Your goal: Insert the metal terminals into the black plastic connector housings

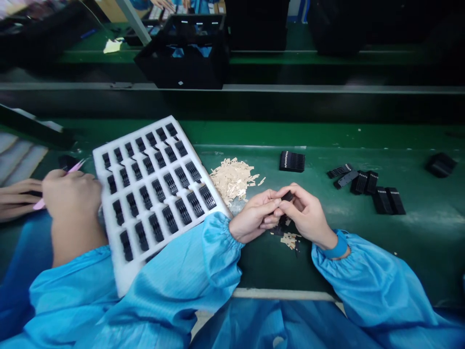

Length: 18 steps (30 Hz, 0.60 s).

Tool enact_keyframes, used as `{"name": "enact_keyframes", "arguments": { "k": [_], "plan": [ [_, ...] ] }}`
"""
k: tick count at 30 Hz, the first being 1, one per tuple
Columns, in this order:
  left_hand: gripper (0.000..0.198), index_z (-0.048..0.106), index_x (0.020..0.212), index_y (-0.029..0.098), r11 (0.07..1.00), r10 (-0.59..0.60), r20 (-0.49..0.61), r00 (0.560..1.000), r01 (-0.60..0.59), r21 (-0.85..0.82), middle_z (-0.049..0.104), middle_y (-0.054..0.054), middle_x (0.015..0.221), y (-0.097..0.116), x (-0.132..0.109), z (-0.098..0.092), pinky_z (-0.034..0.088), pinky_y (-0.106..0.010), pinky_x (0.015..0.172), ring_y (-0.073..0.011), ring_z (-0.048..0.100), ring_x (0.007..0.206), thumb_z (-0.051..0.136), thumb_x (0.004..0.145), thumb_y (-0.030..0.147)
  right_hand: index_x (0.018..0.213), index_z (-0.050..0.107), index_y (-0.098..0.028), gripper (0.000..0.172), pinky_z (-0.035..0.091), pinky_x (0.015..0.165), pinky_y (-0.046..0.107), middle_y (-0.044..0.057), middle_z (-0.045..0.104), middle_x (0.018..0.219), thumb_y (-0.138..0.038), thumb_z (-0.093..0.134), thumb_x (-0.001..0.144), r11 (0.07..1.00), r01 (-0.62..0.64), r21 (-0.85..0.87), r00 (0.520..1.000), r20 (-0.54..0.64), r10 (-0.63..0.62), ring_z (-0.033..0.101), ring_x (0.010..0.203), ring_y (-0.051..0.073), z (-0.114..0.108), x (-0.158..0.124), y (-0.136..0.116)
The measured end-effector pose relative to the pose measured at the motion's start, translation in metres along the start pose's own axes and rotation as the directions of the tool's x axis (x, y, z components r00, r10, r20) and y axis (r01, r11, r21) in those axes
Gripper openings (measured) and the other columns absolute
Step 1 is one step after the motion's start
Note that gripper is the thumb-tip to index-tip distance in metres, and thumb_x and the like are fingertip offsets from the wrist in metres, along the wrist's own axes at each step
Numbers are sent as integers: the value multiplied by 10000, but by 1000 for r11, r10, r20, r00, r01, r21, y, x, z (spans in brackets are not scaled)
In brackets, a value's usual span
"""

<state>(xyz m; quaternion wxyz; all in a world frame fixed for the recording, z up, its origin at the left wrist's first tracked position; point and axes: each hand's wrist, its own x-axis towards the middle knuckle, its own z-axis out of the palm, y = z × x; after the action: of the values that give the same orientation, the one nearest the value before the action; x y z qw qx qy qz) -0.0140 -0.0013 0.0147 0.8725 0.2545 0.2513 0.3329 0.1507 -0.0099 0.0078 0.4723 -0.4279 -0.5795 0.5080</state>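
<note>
Both my hands meet over the green bench, pinching a small black plastic part [287, 196] between the fingertips. My left hand [256, 215] is closed on its left side, and my right hand [305, 213], with a blue wristband [338, 245], is closed on its right. Fingers cover most of the part. Just below the hands lie a few loose beige strips [290, 240] and dark bits. A larger pile of thin beige strips [234, 179] is left of my hands. Further left, a white foam tray [140, 219] holds rows of black slotted parts.
Black slotted blocks [292, 161] stand beyond my hands, with several more [388, 200] to the right. At the left, a co-worker's hands [72, 196] are beside the tray with pink tweezers [77, 166]. A black bin [181, 63] stands on the raised shelf behind.
</note>
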Motion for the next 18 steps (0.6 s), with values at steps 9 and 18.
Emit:
{"name": "enact_keyframes", "arguments": {
  "k": [9,18],
  "plan": [
    [277,459,948,182,991,-8,51,999,1,131,503,52,735,-1,0,5,159,-139,401,-4,310,443,667,886,353,818,736,-204,384,406,504,268,23,602,744,-536,592,944,971,-168,168,986,32,165,498,558,119,-13,5,5],
    [184,487,1049,181,775,266,-204,942,-83,627,637,15,744,-11,13,-6,376,-176,448,-56,493,483,493,996,357,828,636,-192,322,397,400,218,-22,636,558,-491,755,842,920,-393,-12,919,43,393,525,402,100,-31,17,0]
  ]
}}
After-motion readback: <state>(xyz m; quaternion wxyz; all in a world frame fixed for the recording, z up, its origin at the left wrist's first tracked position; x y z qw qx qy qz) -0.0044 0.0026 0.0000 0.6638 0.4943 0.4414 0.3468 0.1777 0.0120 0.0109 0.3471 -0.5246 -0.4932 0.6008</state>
